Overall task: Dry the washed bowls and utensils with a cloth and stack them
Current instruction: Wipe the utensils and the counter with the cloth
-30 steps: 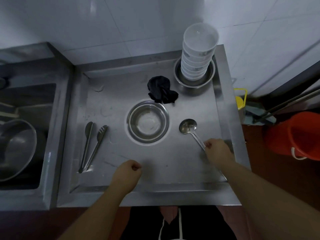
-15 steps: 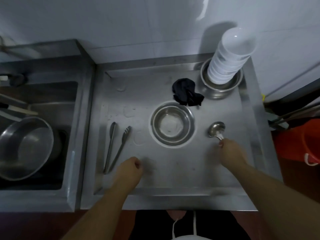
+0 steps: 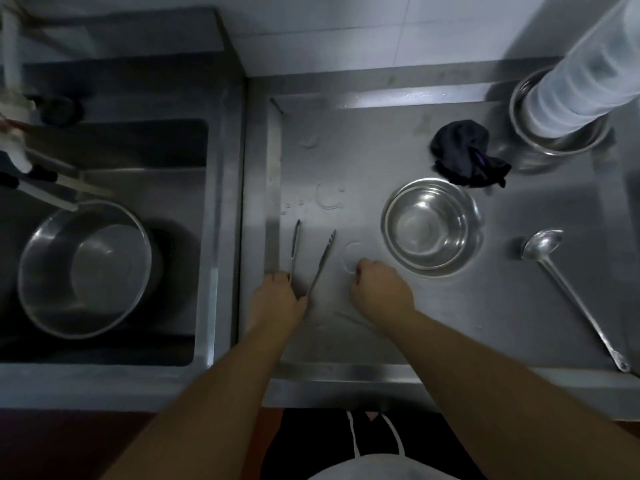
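a working kitchen's wash-up corner, more commercial than homely. the stainless steel sink (image 3: 194, 237) sits sunk into a steel bench, a big metal basin (image 3: 86, 268) in it, with a steel draining counter (image 3: 381, 334) just beside it. white wall tiles (image 3: 381, 29) run behind. a tall stack of clear plastic bowls (image 3: 585, 81) stands in a steel bowl (image 3: 554, 143), with a long ladle (image 3: 571, 292) and tongs (image 3: 311, 258) lying on the counter.

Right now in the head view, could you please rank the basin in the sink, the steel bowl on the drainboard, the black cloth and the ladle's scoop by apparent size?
1. Basin in the sink
2. Steel bowl
3. Black cloth
4. Ladle's scoop
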A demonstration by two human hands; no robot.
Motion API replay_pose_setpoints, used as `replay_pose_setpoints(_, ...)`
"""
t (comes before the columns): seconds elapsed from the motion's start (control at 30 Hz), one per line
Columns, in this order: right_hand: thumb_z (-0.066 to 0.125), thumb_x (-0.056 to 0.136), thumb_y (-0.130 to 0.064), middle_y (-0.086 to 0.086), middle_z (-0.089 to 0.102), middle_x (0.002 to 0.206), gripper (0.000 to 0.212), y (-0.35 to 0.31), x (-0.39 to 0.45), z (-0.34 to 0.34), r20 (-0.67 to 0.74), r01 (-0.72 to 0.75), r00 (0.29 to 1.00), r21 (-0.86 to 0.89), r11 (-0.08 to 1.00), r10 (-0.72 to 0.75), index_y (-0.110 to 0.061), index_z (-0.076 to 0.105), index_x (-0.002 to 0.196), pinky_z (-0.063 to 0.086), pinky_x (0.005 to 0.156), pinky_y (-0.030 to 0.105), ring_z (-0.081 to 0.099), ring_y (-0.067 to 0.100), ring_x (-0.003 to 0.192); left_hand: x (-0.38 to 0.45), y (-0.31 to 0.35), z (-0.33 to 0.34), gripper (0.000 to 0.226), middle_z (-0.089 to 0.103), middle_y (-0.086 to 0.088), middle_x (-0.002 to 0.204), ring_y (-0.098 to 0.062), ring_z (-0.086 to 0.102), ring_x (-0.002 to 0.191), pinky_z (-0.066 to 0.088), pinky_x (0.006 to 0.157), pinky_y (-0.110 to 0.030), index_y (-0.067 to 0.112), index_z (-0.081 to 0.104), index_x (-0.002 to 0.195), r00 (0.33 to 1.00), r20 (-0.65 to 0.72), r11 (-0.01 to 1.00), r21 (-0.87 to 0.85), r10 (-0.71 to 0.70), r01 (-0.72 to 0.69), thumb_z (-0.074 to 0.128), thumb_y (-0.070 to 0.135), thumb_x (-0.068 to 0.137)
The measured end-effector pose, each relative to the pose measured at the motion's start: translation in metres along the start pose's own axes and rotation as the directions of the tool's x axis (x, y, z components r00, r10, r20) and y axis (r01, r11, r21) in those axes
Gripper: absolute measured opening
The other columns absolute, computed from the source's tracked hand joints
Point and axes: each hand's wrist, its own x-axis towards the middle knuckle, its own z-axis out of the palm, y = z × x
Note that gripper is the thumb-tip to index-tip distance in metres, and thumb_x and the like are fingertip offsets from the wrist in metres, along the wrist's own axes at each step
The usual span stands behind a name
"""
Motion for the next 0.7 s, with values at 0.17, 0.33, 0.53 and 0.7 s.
replay_pose_setpoints(0.17,0.048,0.099,-0.024,0.014,0.062,0.123,0.028,-0.019,0.008,0.004,0.032,-0.042,0.999,-0.042,0.998,0.043,-0.013,0.061,0.121,0.051,0.094,0.045,0.061,0.037,0.113,0.01,0.005,0.01,0.069,0.053,-0.014,0.135,-0.034,0.059,0.121,0.055,0.098,-0.047,0.009,0.049,0.139,1.0,0.028,0.997,0.082,-0.007,0.005,0.076,0.049,0.089)
replay_pose_setpoints(0.33,0.048,0.1,-0.028,0.013,0.062,0.126,0.031,-0.015,0.007,0.0,0.021,-0.079,0.997,-0.062,0.995,0.08,-0.013,0.06,0.124,0.051,0.096,0.045,0.06,0.037,0.116,0.017,0.013,0.011,0.069,0.053,-0.016,0.137,-0.035,0.058,0.123,0.054,0.097,-0.046,0.005,0.046,0.14,1.0,0.028,0.994,0.111,-0.003,0.0,0.074,0.046,0.091)
replay_pose_setpoints(0.53,0.048,0.099,-0.027,0.012,0.063,0.123,0.027,0.004,-0.001,-0.008,0.009,-0.156,0.988,-0.043,0.987,0.157,-0.014,0.061,0.119,0.051,0.092,0.045,0.062,0.036,0.115,0.019,0.017,0.004,0.067,0.057,-0.015,0.133,-0.034,0.061,0.116,0.055,0.089,-0.043,0.006,0.05,0.134,0.999,0.033,0.995,0.096,0.0,-0.003,0.075,0.048,0.088)
replay_pose_setpoints(0.7,0.049,0.096,-0.026,0.012,0.067,0.118,0.02,0.03,-0.012,-0.023,-0.017,-0.25,0.967,0.082,0.965,0.252,-0.017,0.063,0.107,0.054,0.09,0.044,0.065,0.036,0.111,0.007,0.03,0.002,0.066,0.056,-0.011,0.132,-0.031,0.061,0.114,0.056,0.087,-0.043,0.01,0.05,0.134,0.998,0.029,0.994,0.095,0.052,-0.055,0.072,0.052,0.088)
